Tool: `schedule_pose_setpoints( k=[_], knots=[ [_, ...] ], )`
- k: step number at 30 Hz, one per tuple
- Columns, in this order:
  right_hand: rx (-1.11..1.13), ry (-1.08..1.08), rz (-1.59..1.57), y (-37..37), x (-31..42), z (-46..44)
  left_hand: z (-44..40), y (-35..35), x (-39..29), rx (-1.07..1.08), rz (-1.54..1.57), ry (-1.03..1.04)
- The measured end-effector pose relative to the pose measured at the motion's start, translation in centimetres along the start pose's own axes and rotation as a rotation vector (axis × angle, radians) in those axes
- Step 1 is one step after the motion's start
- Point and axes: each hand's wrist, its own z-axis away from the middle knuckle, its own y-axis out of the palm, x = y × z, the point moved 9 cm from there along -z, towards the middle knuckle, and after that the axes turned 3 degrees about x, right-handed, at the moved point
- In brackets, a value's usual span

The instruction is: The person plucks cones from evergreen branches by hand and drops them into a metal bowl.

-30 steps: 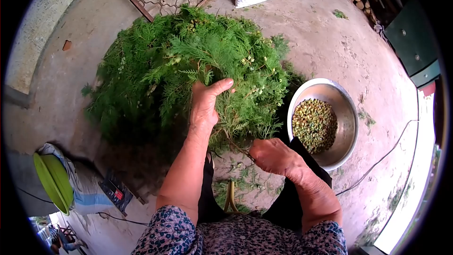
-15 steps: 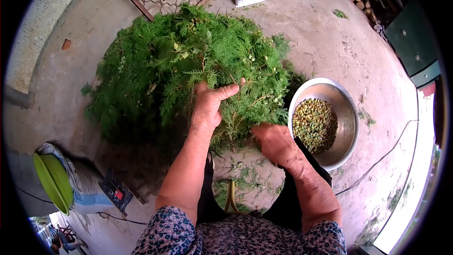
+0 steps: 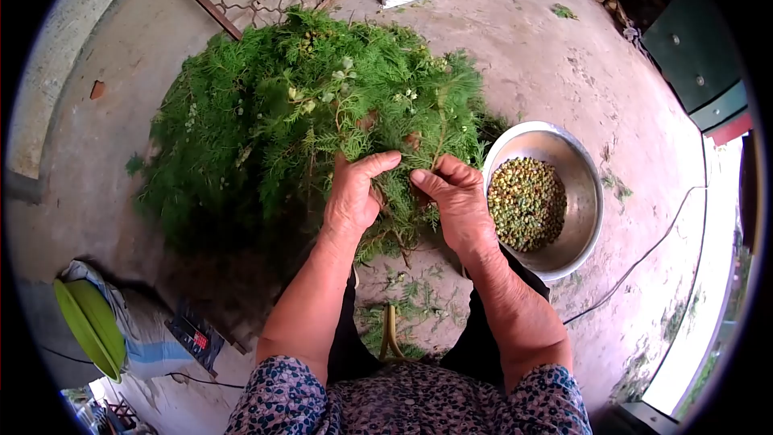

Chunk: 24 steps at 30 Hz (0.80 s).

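On the floor [image 3: 531, 72], feathery green branches [image 3: 250, 97] with knobbly pale cones [image 3: 345, 75]; left hand [image 3: 352, 196] clasping branches, right hand [image 3: 465, 208] pinching thin stem [image 3: 442, 125]; round metal bowl [image 3: 583, 201] alongside.

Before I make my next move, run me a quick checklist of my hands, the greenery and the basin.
1. Left hand at the leafy branches: ok.
2. Right hand close by the left, also at the branches: ok.
3. Firm grip in both hands: cannot tell, foliage and fingers hide it.
4. Metal basin upright, beside the pile on the right: ok.
5. Room in the basin: ok, the small round pieces lie below its rim.
6. Floor between the legs free of sprigs: not ok, some are scattered there.
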Motion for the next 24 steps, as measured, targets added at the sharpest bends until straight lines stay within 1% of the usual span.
schedule_pose_setpoints(
  k=[1, 3, 4, 5, 7, 9, 11, 13, 15, 17, 19, 21, 23, 24],
  knots=[
    [-0.031, -0.007, -0.035, -0.2, 0.2, -0.1, -0.1, 0.0, 0.1, 0.0, 0.001, 0.001],
    [-0.033, 0.018, -0.053, -0.1, 0.9, 0.0, 0.0, -0.5, -0.2, -0.087, 0.079, 0.054],
    [-0.036, 0.044, -0.073, -0.1, 0.9, 0.1, -0.1, -1.1, 0.1, -0.114, 0.061, 0.033],
    [-0.035, 0.044, -0.073, -0.3, 0.7, 0.0, 0.0, -1.1, 0.1, -0.115, 0.061, 0.034],
    [0.016, 0.084, -0.177, -0.6, -0.7, -0.2, 0.1, -1.1, 0.1, -0.132, 0.019, 0.037],
    [0.04, 0.095, -0.169, -0.7, -1.3, -0.3, 0.0, -1.2, 0.3, -0.123, -0.021, 0.051],
    [-0.049, 0.125, -0.144, -1.3, -1.6, -0.2, -0.1, -1.1, 0.3, -0.114, -0.061, 0.064],
    [-0.072, 0.088, -0.141, -1.4, -1.2, -0.2, 0.0, -0.7, 0.1, -0.087, -0.084, 0.091],
    [-0.172, 0.081, 0.063, -2.1, 0.0, 0.2, 0.1, -0.5, 0.1, -0.074, -0.09, 0.098],
    [-0.159, 0.063, 0.121, -2.6, 0.1, -0.1, 0.1, -0.4, 0.2, -0.056, -0.078, 0.09],
    [-0.045, 0.217, 0.285, -2.0, -0.5, -0.2, 0.0, -0.5, -0.1, -0.073, -0.092, 0.127],
    [-0.058, 0.213, 0.331, -2.3, -0.5, -0.5, -0.1, -0.6, -0.4, -0.088, -0.104, 0.165],
    [-0.13, -0.044, 0.727, -3.1, 1.5, -1.3, 0.0, -1.2, -0.9, -0.128, -0.15, 0.205],
    [-0.199, -0.236, 0.89, -2.6, 3.4, -1.1, 0.1, -1.1, -1.1, -0.126, -0.152, 0.22]
  ],
)
